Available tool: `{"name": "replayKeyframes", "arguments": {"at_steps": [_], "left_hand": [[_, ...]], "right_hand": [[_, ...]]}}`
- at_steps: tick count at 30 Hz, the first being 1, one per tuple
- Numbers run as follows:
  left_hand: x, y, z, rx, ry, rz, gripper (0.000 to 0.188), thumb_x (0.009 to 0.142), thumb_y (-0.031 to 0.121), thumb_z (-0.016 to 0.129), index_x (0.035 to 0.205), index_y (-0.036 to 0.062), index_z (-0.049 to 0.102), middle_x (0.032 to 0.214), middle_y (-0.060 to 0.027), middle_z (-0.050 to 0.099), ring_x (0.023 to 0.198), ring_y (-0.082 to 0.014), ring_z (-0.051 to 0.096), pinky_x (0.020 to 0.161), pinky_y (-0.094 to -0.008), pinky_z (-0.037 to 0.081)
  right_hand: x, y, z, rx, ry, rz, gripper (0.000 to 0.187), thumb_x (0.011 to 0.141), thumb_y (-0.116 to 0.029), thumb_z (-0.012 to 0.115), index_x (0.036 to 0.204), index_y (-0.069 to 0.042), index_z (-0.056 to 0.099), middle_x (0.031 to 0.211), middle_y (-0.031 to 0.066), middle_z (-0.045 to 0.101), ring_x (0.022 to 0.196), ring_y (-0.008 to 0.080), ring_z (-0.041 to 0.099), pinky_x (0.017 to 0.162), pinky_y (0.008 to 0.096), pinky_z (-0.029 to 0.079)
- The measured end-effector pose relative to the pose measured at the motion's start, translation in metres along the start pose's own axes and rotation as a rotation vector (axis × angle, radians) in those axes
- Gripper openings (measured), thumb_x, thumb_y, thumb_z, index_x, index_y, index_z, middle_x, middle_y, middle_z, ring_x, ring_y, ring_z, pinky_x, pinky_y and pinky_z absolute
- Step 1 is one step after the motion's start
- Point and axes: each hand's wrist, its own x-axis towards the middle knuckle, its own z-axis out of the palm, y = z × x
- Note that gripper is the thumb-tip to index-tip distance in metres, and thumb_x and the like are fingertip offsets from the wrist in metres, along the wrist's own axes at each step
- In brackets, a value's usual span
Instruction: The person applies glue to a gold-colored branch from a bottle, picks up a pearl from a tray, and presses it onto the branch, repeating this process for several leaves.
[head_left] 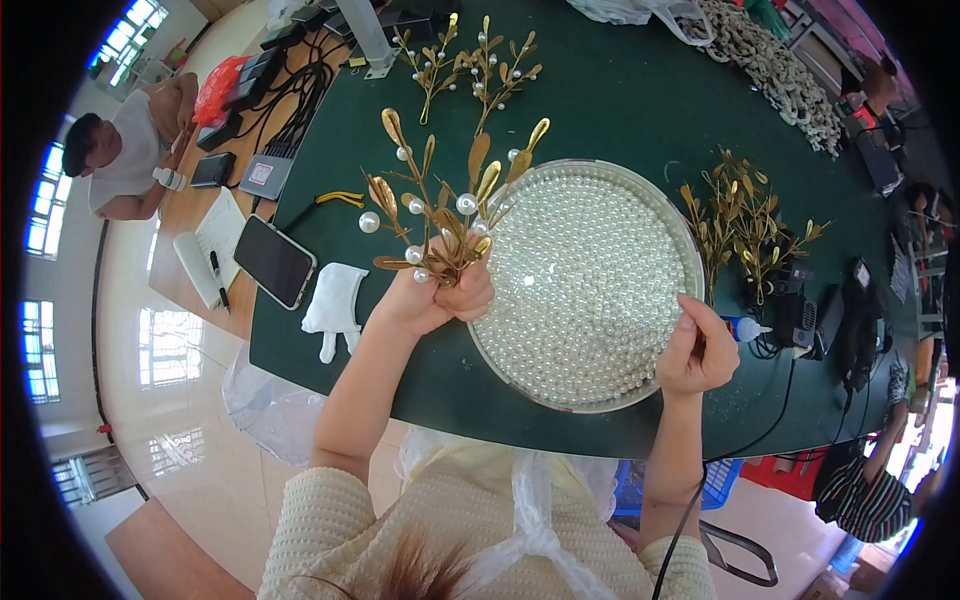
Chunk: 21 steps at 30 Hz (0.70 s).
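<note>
The gold sprig shows glossy, metallic-looking leaves. The beads are smooth with a pearly lustre. The tabletop appears smooth and matt; the phone screen, glossy. The white cloth is matt fabric, the sleeve textured knit, the floor polished.

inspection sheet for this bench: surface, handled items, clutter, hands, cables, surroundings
Surface: dark green tabletop
Handled items: pearl-beaded gold-leaf spray; round tray of loose pearl beads
Clutter: smartphone, white cloth item, nozzle bottle; far sprays, right-side sprays
Hands: left hand grips the spray; right hand curls its fingers at the tray's right side, whether holding a bead unclear
Cables: black bundle, upper left; single cable runs past the right forearm
Surroundings: seated person at wooden table, left; person in striped top, lower right
</note>
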Motion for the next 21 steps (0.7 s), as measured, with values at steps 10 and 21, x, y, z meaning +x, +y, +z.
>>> {"name": "replayKeyframes", "arguments": {"at_steps": [10, 21], "left_hand": [[-0.003, 0.002, -0.011, -0.093, -0.162, -0.024, 0.044, 0.092, 0.034, 0.032, 0.056, 0.0102, 0.039, 0.04, 0.0067, 0.022, 0.037, -0.0053, 0.019, 0.037, -0.0208, 0.017], [-0.003, -0.003, -0.011, -0.004, -0.126, -0.03, 0.03, 0.087, 0.031, 0.041, 0.072, 0.0051, 0.047, 0.046, 0.0032, 0.028, 0.038, -0.0072, 0.024, 0.038, -0.0233, 0.02]], "right_hand": [[-0.003, -0.008, -0.034, -0.057, 0.151, 0.045, 0.014, 0.074, -0.001, 0.05, 0.08, 0.006, 0.061, 0.063, 0.0114, 0.059, 0.042, 0.0097, 0.046, 0.039, 0.0183, 0.033], [-0.031, 0.023, -0.07, -0.26, 0.483, 0.271, 0.016, 0.079, 0.001, 0.046, 0.088, 0.005, 0.059, 0.058, 0.0026, 0.049, 0.043, 0.0045, 0.034, 0.039, 0.0165, 0.024]]}}
